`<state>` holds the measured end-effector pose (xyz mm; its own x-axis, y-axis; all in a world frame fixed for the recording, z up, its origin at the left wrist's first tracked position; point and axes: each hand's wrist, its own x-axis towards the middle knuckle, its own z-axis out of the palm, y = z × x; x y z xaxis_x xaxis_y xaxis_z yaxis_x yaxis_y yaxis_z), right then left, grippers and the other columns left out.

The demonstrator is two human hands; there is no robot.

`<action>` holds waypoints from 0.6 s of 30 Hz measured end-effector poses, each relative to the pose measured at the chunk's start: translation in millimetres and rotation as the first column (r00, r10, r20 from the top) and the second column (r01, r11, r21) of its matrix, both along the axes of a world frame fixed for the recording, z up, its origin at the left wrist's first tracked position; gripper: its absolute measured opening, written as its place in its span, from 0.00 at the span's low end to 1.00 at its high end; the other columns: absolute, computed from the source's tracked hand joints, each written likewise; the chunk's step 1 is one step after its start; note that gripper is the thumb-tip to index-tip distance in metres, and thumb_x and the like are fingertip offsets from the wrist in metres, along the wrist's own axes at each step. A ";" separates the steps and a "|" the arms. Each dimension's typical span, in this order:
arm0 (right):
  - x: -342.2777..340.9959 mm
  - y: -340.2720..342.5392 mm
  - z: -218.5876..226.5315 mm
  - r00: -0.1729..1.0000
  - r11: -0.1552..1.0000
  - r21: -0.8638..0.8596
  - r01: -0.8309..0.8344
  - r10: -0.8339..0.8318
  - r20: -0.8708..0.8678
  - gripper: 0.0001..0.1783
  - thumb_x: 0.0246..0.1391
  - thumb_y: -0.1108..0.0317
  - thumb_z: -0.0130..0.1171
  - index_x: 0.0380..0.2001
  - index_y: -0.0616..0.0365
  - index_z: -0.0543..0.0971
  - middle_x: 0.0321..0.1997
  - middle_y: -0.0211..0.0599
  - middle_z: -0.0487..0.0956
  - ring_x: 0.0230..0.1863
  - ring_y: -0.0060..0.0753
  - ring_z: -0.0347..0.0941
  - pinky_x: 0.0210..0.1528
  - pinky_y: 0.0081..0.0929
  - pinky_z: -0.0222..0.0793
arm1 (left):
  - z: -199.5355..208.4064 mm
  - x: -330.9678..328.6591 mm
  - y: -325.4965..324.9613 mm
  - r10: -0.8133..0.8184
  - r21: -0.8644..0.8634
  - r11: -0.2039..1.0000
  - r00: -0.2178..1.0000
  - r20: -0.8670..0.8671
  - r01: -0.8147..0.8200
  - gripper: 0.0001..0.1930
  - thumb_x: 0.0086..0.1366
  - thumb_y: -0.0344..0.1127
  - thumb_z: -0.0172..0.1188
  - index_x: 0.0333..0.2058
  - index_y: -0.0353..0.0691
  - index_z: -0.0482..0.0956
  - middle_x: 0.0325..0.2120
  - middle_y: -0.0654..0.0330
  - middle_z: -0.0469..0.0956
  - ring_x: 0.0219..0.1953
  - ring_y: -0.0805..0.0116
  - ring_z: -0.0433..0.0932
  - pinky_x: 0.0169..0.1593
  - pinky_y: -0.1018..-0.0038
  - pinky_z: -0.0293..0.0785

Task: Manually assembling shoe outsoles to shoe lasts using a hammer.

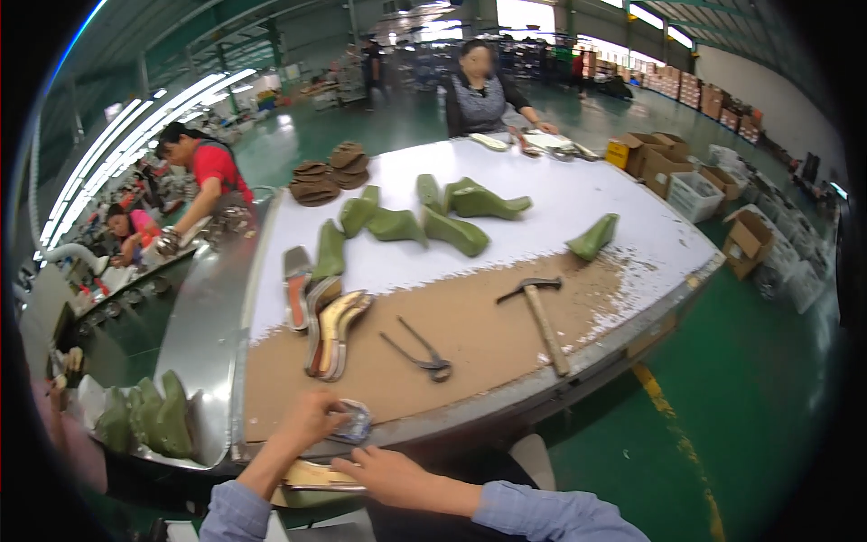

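No legible text, numbers, signs (too small)

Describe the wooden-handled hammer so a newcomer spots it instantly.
Find the large white-topped table, then its exposed brown area nearest the camera. The wooden-handled hammer lies there, toward the right. Unlike the dark metal pincers to its left, it has one pale, straight handle.

A small round blue-and-white object [358,423] is set at the near edge of the table [479,330]; its left side is touched by the left hand's [316,417] fingers, and its contents cannot be made out. Nearer the body, a long pale-yellow shoe sole [312,475] is held crosswise, its right end covered by the right hand [395,475]; green is shown beneath it.
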<state>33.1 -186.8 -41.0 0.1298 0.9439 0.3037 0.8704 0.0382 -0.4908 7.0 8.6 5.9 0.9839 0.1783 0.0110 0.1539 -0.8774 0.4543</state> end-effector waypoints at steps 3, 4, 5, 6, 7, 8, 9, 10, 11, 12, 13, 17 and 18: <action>-9.8 4.1 -4.1 0.997 1.000 -0.016 0.020 -0.018 0.076 0.39 0.39 0.72 0.62 0.59 0.53 0.61 0.42 0.43 0.70 0.43 0.44 0.70 0.42 0.35 0.72 | 5.9 -10.6 -1.3 -0.008 -0.021 1.000 0.990 0.142 0.011 0.07 0.49 0.32 0.68 0.26 0.37 0.81 0.23 0.54 0.74 0.27 0.54 0.77 0.33 0.65 0.73; -14.6 4.6 -4.1 0.998 1.000 0.017 0.025 -0.026 0.060 0.39 0.39 0.72 0.62 0.59 0.53 0.61 0.42 0.43 0.69 0.43 0.44 0.70 0.41 0.35 0.72 | 6.7 -16.4 -1.1 -0.032 0.021 0.999 0.982 0.188 0.028 0.06 0.50 0.30 0.67 0.26 0.36 0.81 0.23 0.53 0.75 0.27 0.54 0.77 0.33 0.65 0.73; -5.7 8.8 -12.7 1.000 1.000 0.009 0.008 -0.008 0.003 0.39 0.39 0.72 0.62 0.58 0.54 0.62 0.42 0.43 0.69 0.43 0.44 0.70 0.41 0.36 0.72 | -4.4 -8.9 2.6 -0.042 0.054 0.998 0.981 0.187 0.032 0.05 0.51 0.29 0.66 0.27 0.36 0.80 0.24 0.53 0.76 0.28 0.54 0.78 0.33 0.65 0.72; -5.6 6.7 -10.8 1.000 1.000 0.018 0.003 -0.002 -0.013 0.38 0.40 0.73 0.61 0.58 0.54 0.62 0.42 0.43 0.69 0.43 0.45 0.69 0.41 0.36 0.71 | -5.1 -9.1 -1.5 -0.071 0.037 0.997 0.979 0.189 0.065 0.05 0.51 0.29 0.66 0.27 0.36 0.80 0.24 0.53 0.76 0.28 0.54 0.78 0.33 0.65 0.72; -6.9 4.6 -7.3 1.000 1.000 0.007 0.023 -0.023 -0.008 0.38 0.40 0.73 0.61 0.58 0.54 0.62 0.42 0.43 0.69 0.43 0.45 0.69 0.41 0.36 0.71 | -3.2 -12.7 -3.7 -0.058 0.027 0.998 0.964 0.261 0.053 0.04 0.52 0.27 0.64 0.28 0.35 0.80 0.24 0.52 0.76 0.28 0.55 0.78 0.32 0.66 0.72; -8.3 2.3 -4.1 1.000 1.000 0.024 0.007 -0.006 -0.030 0.36 0.41 0.74 0.59 0.57 0.55 0.63 0.42 0.44 0.69 0.43 0.46 0.70 0.41 0.37 0.71 | 0.0 -17.0 -6.8 -0.040 0.015 0.999 0.944 0.328 0.038 0.03 0.53 0.25 0.63 0.28 0.35 0.80 0.24 0.52 0.77 0.27 0.57 0.78 0.32 0.66 0.72; -9.0 0.2 -1.7 0.999 0.999 0.044 -0.013 0.015 -0.052 0.33 0.42 0.76 0.57 0.56 0.57 0.64 0.43 0.46 0.70 0.43 0.47 0.70 0.41 0.38 0.71 | 8.9 -23.4 -13.6 -0.050 0.008 0.999 0.943 0.330 0.050 0.03 0.53 0.25 0.63 0.28 0.35 0.80 0.24 0.52 0.77 0.27 0.57 0.78 0.32 0.66 0.72; -8.0 -0.9 -2.1 0.999 0.999 0.036 -0.006 0.008 -0.053 0.33 0.42 0.76 0.57 0.56 0.57 0.64 0.43 0.46 0.70 0.43 0.47 0.70 0.41 0.38 0.71 | 18.5 -29.5 -23.1 0.067 -0.122 0.992 0.950 0.304 -0.031 0.03 0.54 0.24 0.61 0.30 0.34 0.80 0.25 0.52 0.78 0.28 0.59 0.79 0.33 0.69 0.73; -7.4 -1.4 -3.3 0.999 0.999 0.050 0.003 -0.001 -0.036 0.32 0.42 0.75 0.56 0.55 0.57 0.65 0.43 0.45 0.70 0.42 0.47 0.70 0.40 0.38 0.71 | 23.9 -34.6 -31.4 0.183 -0.247 0.962 0.949 0.258 -0.119 0.05 0.55 0.22 0.60 0.31 0.33 0.80 0.26 0.52 0.79 0.29 0.62 0.80 0.34 0.71 0.74; -10.1 -0.4 -4.3 1.000 0.998 0.070 -0.002 0.005 -0.029 0.31 0.43 0.75 0.56 0.54 0.57 0.65 0.42 0.45 0.70 0.42 0.47 0.70 0.40 0.38 0.71 | 24.4 -45.8 -36.9 0.196 -0.247 0.960 0.950 0.243 -0.135 0.05 0.55 0.22 0.60 0.31 0.33 0.80 0.26 0.52 0.79 0.29 0.62 0.80 0.34 0.71 0.74; -11.1 1.8 -5.0 1.000 0.998 0.056 0.006 -0.006 -0.001 0.28 0.44 0.73 0.54 0.53 0.57 0.66 0.41 0.44 0.71 0.41 0.46 0.71 0.39 0.37 0.71 | 22.6 -59.5 -42.1 0.266 -0.355 0.920 0.932 0.247 -0.169 0.06 0.56 0.21 0.59 0.34 0.33 0.80 0.27 0.52 0.80 0.30 0.64 0.80 0.35 0.73 0.74; -5.0 5.9 -9.2 0.997 0.986 0.166 -0.016 0.003 0.077 0.20 0.44 0.72 0.56 0.44 0.62 0.71 0.39 0.44 0.72 0.41 0.44 0.72 0.38 0.34 0.71 | 21.5 -93.9 -75.7 0.241 -0.299 0.944 0.913 0.329 -0.142 0.11 0.57 0.20 0.57 0.39 0.32 0.80 0.29 0.51 0.81 0.33 0.61 0.81 0.38 0.73 0.74; -0.9 3.3 -7.1 0.999 0.994 0.097 -0.049 0.047 0.021 0.20 0.42 0.73 0.54 0.43 0.62 0.74 0.43 0.46 0.73 0.44 0.46 0.71 0.45 0.36 0.70 | 20.6 -91.5 -79.5 0.233 -0.271 0.953 0.900 0.368 -0.136 0.11 0.57 0.21 0.57 0.40 0.32 0.79 0.30 0.51 0.80 0.32 0.59 0.80 0.38 0.72 0.74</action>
